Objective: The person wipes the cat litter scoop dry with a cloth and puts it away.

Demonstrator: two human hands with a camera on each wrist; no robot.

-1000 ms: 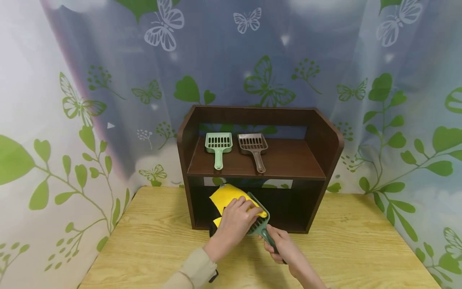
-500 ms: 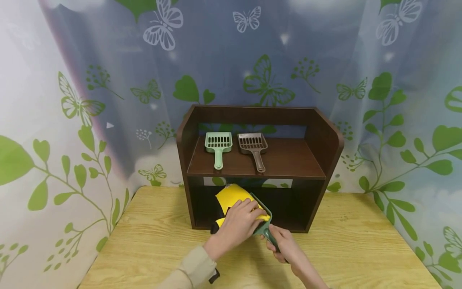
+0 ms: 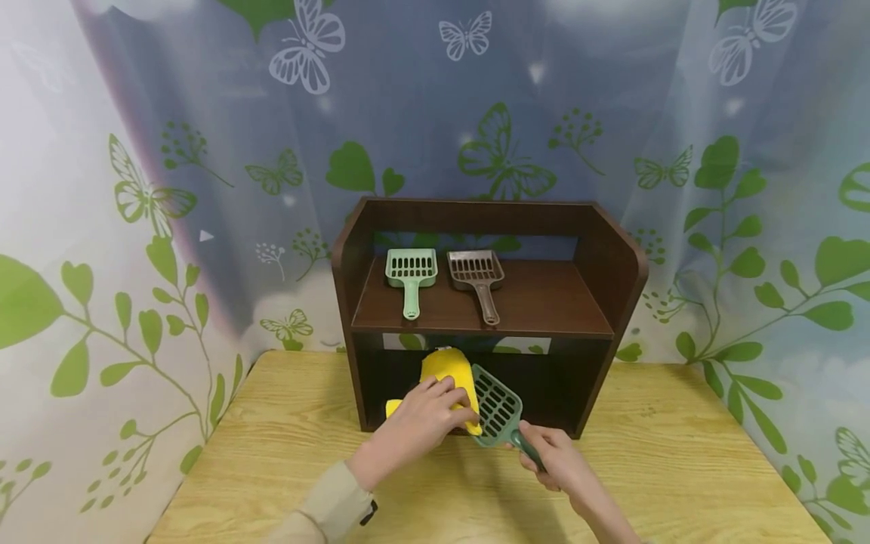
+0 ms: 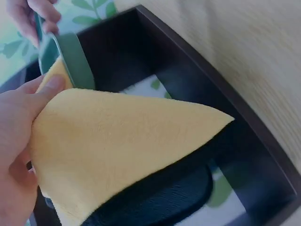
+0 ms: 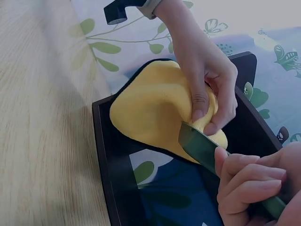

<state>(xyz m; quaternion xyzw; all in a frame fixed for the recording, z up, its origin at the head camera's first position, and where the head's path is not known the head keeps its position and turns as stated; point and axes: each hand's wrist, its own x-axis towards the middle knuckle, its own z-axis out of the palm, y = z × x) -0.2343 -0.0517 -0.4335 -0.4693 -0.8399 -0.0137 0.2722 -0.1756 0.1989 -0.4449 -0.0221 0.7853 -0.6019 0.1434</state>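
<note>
My left hand [image 3: 424, 419] pinches a yellow cloth [image 3: 448, 368], bunching it between thumb and fingers. The rest of the cloth hangs loosely around the fingers, with a dark edge showing in the right wrist view. To its right, my right hand [image 3: 556, 459] grips the handle of a dark green slotted litter scoop [image 3: 499, 406], head tilted up toward the left. In the left wrist view the cloth's pinched corner [image 4: 57, 77] lies right at the scoop's rim [image 4: 77, 61]. Both are held in front of the shelf's lower compartment.
A dark brown two-tier shelf [image 3: 594, 332] stands on the wood-grain table [image 3: 652, 453]. On its upper board lie a light green litter scoop [image 3: 411, 279] and a brown one [image 3: 481, 279], handles forward. Behind hangs a curtain [image 3: 408, 91] printed with butterflies and leaves.
My left hand has drawn the cloth left and slightly down, off the scoop's head, whose slots now show. The right hand and scoop have shifted slightly right.
</note>
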